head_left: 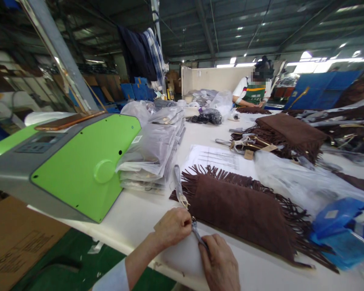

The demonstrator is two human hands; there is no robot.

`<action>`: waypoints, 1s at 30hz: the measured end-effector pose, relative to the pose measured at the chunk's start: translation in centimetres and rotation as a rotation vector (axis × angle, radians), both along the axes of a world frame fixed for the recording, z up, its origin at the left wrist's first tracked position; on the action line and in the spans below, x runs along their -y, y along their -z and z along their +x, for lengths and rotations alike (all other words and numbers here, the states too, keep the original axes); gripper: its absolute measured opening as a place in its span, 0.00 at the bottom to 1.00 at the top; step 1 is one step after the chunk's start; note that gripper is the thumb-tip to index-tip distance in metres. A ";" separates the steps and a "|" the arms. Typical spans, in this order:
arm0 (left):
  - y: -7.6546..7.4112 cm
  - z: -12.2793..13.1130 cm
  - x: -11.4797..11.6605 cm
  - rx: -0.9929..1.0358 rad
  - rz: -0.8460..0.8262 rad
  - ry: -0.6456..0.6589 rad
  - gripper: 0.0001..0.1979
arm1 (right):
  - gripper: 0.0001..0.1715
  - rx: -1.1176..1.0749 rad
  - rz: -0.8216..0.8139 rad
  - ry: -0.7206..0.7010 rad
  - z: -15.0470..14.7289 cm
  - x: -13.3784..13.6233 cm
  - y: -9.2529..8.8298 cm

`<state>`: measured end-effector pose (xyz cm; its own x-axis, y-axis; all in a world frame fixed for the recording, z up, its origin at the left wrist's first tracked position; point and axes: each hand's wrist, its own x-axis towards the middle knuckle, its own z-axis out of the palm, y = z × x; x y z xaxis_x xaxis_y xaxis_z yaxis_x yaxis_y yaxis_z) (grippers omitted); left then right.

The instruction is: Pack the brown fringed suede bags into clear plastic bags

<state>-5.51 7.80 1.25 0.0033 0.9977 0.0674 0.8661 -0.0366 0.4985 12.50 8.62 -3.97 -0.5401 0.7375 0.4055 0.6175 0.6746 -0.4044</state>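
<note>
At the near edge of the white table (151,210) lies a brown fringed bag (236,210), flat, with fringe along its sides. A strap wrapped in clear plastic (178,184) runs from a metal clasp near the bag's left corner. My left hand (172,226) is closed at that clasp, its fingers pinching and partly hiding the fitting. My right hand (220,260) is closed around a grey wrapped strap (198,234) that leads up to my left hand. Both hands are just left of the bag's lower edge.
A green and grey machine (87,165) stands left, beside stacked plastic-packed goods (151,153). Behind the bag lies a printed sheet (215,157). More fringed bags (291,131) are at right, with a blue bin (346,230). A co-worker (255,91) stands across the table.
</note>
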 end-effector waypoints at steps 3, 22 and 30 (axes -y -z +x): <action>0.4 0.6 0.2 -0.034 0.044 -0.046 0.08 | 0.08 -0.021 -0.103 0.008 -0.2 -0.1 -0.2; -1.1 0.9 1.8 0.283 -0.030 -0.278 0.06 | 0.09 -0.465 -1.042 0.177 -4.1 -2.2 -5.9; -1.9 3.2 3.2 1.520 -0.460 -0.712 0.13 | 0.23 -0.760 -1.553 0.120 -4.0 -2.1 -5.5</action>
<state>-2.27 4.61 3.20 -0.1998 0.7128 -0.6723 -0.5630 0.4781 0.6742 8.52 10.75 1.52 -0.4978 0.6731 -0.5469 0.0106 -0.6258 -0.7799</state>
